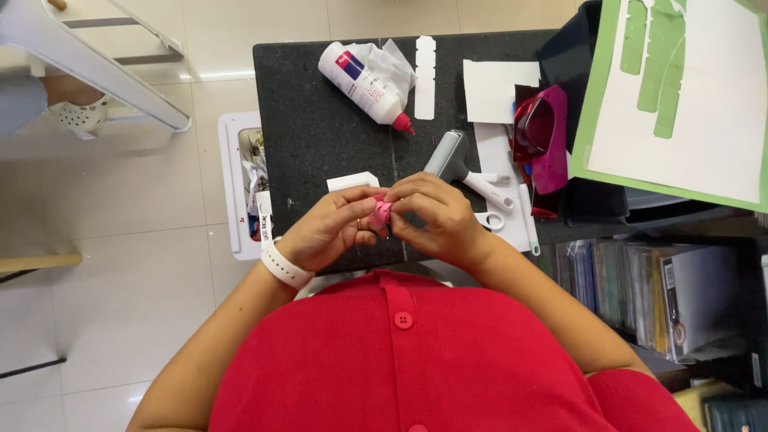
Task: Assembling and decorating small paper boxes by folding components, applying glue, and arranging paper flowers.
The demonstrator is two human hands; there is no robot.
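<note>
Over the near edge of the dark stone counter point(320, 136), I hold a small pink piece point(379, 213) between both hands: my left hand point(332, 228), with a white watch band point(284, 265) at the wrist, and my right hand point(436, 216) meet around it, fingers point(372, 200) pinched narrow on the pink piece so that only a bit of it shows between them. Just beyond my left hand a small white block point(352, 181) sits on the counter. Toward the far edge lies a white glue bottle point(366, 82) with a red tip, on its side, with crumpled clear wrap point(392, 64) beside it and a narrow white paper strip point(425, 76) next to that. Behind my right hand lies a grey roller tool point(456, 160) with a white handle, resting on white paper sheets point(500, 92). At the right edge are a shiny magenta piece point(548, 136) and a black tray point(572, 56), and over them a green-bordered white sheet point(680, 104) with green strips. Left of the counter, on the pale tiled floor point(120, 240), stands a white bin point(240, 184) of scraps. Books and folders point(640, 292) fill a shelf at the right.
</note>
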